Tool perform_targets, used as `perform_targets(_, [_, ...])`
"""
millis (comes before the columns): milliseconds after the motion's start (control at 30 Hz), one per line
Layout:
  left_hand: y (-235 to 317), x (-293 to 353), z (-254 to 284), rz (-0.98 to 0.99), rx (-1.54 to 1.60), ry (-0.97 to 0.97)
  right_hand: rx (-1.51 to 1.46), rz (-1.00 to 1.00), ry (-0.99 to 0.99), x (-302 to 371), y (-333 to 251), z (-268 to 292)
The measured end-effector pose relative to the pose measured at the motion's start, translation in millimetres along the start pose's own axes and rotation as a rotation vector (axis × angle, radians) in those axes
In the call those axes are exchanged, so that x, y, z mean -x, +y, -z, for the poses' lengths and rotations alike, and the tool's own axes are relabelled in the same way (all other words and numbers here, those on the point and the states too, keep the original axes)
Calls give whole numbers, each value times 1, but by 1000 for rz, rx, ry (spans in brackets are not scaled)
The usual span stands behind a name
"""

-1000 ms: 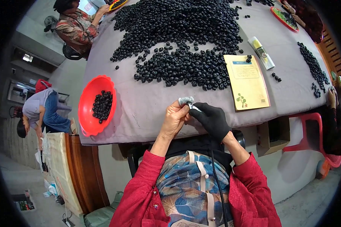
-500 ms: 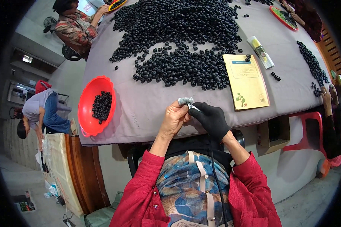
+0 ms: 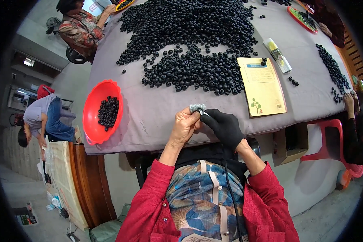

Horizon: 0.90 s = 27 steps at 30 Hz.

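My left hand [image 3: 184,126] is bare and pinches a small grey round piece [image 3: 197,107] at the table's near edge. My right hand [image 3: 223,126], in a black glove, holds a thin tool against that piece; a black cord runs from it down my chest. Both hands meet just above the grey cloth-covered table [image 3: 157,113]. A big heap of black ring-shaped pieces [image 3: 193,44] lies beyond my hands. To my left a red bowl [image 3: 93,121] holds a few of the same black pieces.
A yellow booklet [image 3: 262,86] and a white-and-yellow tube [image 3: 277,55] lie to the right. Another row of black pieces [image 3: 331,69] runs along the right edge. A person [image 3: 80,28] sits at the far left corner, another hand [image 3: 349,103] rests at the right, someone bends over [image 3: 40,119] on the left.
My hands have stayed in place, with only slight working of the fingers on the grey piece. The person at the left has shifted a little.
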<state>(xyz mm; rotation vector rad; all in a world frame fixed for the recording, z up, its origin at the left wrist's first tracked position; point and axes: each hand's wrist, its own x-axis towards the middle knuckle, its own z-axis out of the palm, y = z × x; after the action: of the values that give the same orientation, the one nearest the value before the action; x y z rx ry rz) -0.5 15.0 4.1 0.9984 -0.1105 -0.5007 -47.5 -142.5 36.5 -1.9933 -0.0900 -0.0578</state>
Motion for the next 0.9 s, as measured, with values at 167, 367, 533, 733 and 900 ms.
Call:
perform_targets(167, [-1,1,-1,-7,-27,5,33,14,22,1,1,-1])
perform_targets(367, [0,1,-1,-19,-37,-4,10,-77,-7,0,-3,-1])
perform_targets(533, [-1,1,0,-32,-55,-1,75,70,4,-1,4,-1])
perform_targets(733, [-2,0,0,-28,-77,-1,43,-19,-7,-1,-1,1])
perform_targets(900, [-1,2,-2,-33,-74,2,2,-35,-9,-1,0,0])
